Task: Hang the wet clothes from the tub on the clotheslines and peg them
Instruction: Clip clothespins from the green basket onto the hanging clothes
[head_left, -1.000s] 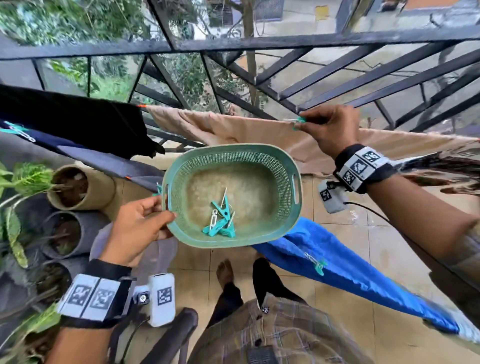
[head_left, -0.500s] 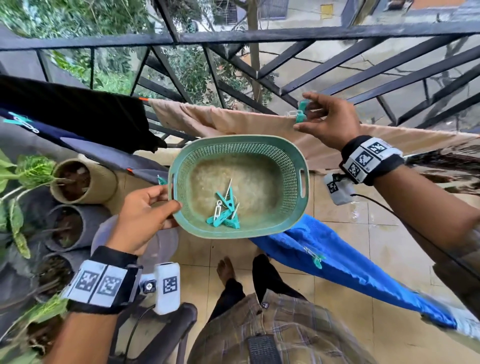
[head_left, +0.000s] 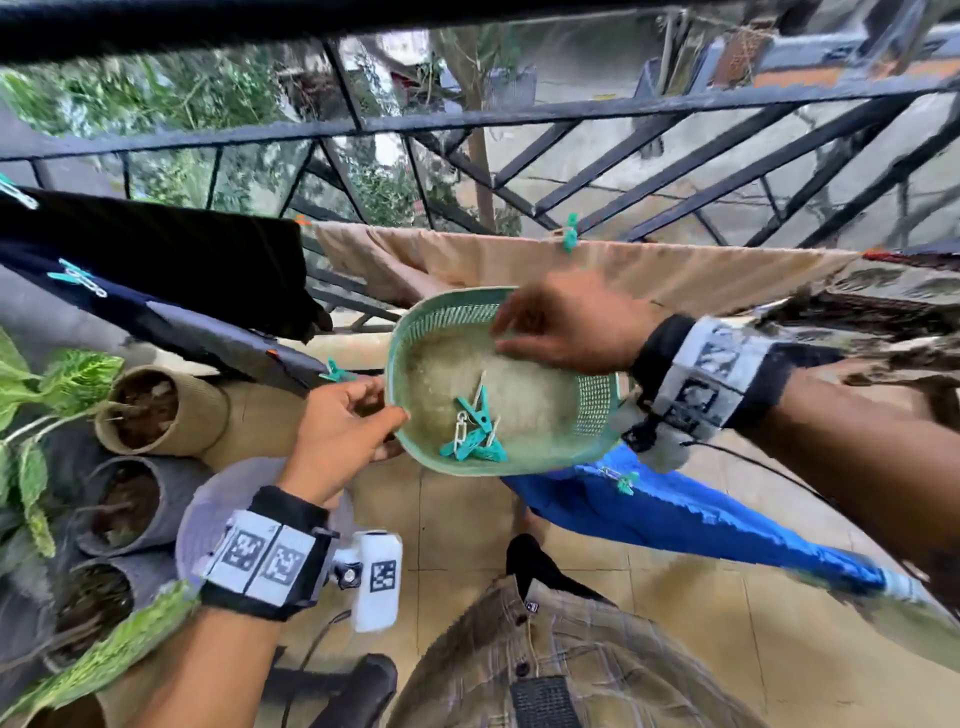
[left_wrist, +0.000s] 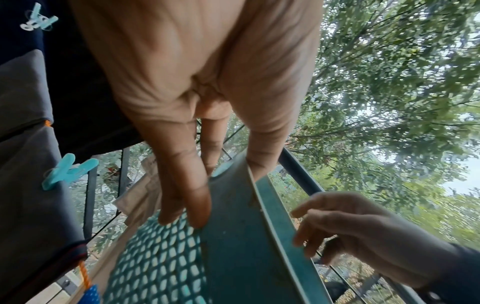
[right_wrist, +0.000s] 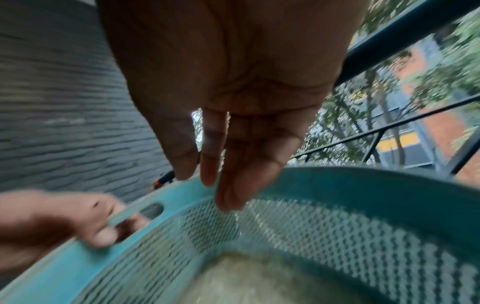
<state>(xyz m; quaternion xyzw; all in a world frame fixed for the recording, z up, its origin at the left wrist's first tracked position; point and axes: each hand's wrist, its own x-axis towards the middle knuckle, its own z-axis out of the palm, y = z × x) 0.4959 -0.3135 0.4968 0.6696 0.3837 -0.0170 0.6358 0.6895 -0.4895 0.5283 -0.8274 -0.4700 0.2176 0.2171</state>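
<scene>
My left hand (head_left: 382, 413) grips the left rim of a green mesh basket (head_left: 592, 410) and holds it up at a tilt. Several teal pegs (head_left: 475, 434) lie on its bottom. My right hand (head_left: 506, 332) hovers over the basket's far rim, with relaxed fingers (right_wrist: 228, 197) that hold nothing. Behind it a tan cloth (head_left: 675, 270) hangs over a line, with a teal peg (head_left: 570, 239) clipped on its top edge. In the left wrist view my fingers (left_wrist: 189, 205) lie along the basket's outer wall (left_wrist: 233, 257).
A black cloth (head_left: 156, 260) and a navy-grey cloth (head_left: 208, 332) hang at the left, a pegged blue cloth (head_left: 675, 512) below right. A black metal railing (head_left: 571, 114) closes the far side. Potted plants (head_left: 140, 410) line the left floor.
My right hand has let go of the peg, now clipped on the tan cloth, and dropped to the basket. My left hand has raised and tilted the basket.
</scene>
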